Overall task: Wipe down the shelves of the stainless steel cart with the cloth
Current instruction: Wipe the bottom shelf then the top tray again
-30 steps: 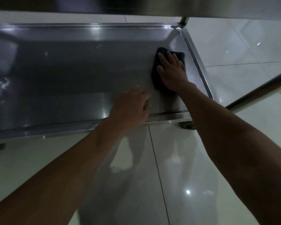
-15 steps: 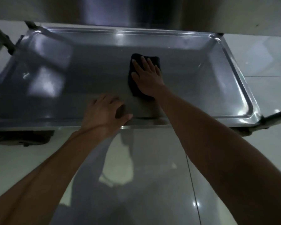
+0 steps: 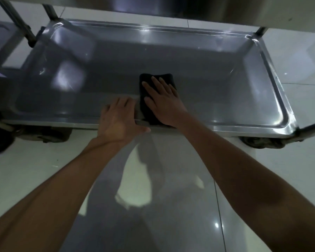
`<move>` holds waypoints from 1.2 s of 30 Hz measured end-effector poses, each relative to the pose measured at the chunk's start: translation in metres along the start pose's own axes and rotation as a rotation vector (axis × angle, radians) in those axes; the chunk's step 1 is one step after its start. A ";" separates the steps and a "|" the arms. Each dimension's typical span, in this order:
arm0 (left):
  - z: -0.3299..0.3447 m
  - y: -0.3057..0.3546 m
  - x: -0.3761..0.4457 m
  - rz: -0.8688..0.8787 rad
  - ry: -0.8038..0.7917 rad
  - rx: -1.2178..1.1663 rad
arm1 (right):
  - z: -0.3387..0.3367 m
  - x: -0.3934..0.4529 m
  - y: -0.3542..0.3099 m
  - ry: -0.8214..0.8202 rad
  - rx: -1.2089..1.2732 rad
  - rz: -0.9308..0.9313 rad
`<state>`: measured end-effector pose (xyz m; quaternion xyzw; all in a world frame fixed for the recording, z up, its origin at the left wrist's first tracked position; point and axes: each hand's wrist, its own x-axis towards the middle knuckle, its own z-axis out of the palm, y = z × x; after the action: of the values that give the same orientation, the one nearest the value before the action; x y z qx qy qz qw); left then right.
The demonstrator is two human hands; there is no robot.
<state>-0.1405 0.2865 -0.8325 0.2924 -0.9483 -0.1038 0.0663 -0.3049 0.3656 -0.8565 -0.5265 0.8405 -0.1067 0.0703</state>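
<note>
The cart's bottom steel shelf [image 3: 207, 57] is a shallow tray with a raised rim, low over the floor. A dark folded cloth [image 3: 146, 79] lies flat on it near the front rim, about mid-width. My right hand [image 3: 164, 100] presses on the cloth with straight, spread fingers and covers most of it. My left hand [image 3: 118, 120] grips the front rim just left of the cloth, fingers over the edge onto the shelf and thumb along the outer lip.
The underside of an upper shelf [image 3: 153, 6] overhangs at the top. Upright posts [image 3: 49, 10] stand at the back left and a rail [image 3: 313, 127] runs off the right corner. Castors [image 3: 258, 141] sit under the front corners. Glossy white floor tiles [image 3: 171, 206] lie below my arms.
My right hand has slid the cloth leftward along the shelf and back toward the front rim. My left hand moved left along the rim with it and the view shifted left.
</note>
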 end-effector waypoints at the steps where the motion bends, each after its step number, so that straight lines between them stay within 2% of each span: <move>1: -0.001 0.003 -0.002 -0.019 0.001 -0.015 | 0.000 -0.008 0.000 0.002 -0.004 0.006; 8: -0.005 0.035 -0.009 0.030 -0.018 0.058 | -0.004 -0.053 0.016 0.022 0.011 0.084; 13: 0.004 0.067 -0.010 0.150 -0.046 0.139 | -0.015 -0.078 0.051 0.050 -0.011 0.186; 20: 0.016 0.112 -0.007 0.307 0.005 0.073 | -0.033 -0.117 0.111 0.107 0.007 0.316; 31: 0.053 0.202 0.011 0.422 -0.034 -0.056 | -0.059 -0.163 0.191 0.236 0.041 0.466; 36: 0.055 0.224 0.017 0.467 -0.020 -0.079 | -0.071 -0.182 0.228 0.305 -0.050 0.567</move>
<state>-0.2860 0.4660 -0.8323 0.0614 -0.9861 -0.1254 0.0907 -0.4401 0.6333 -0.8440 -0.2509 0.9569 -0.1397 -0.0426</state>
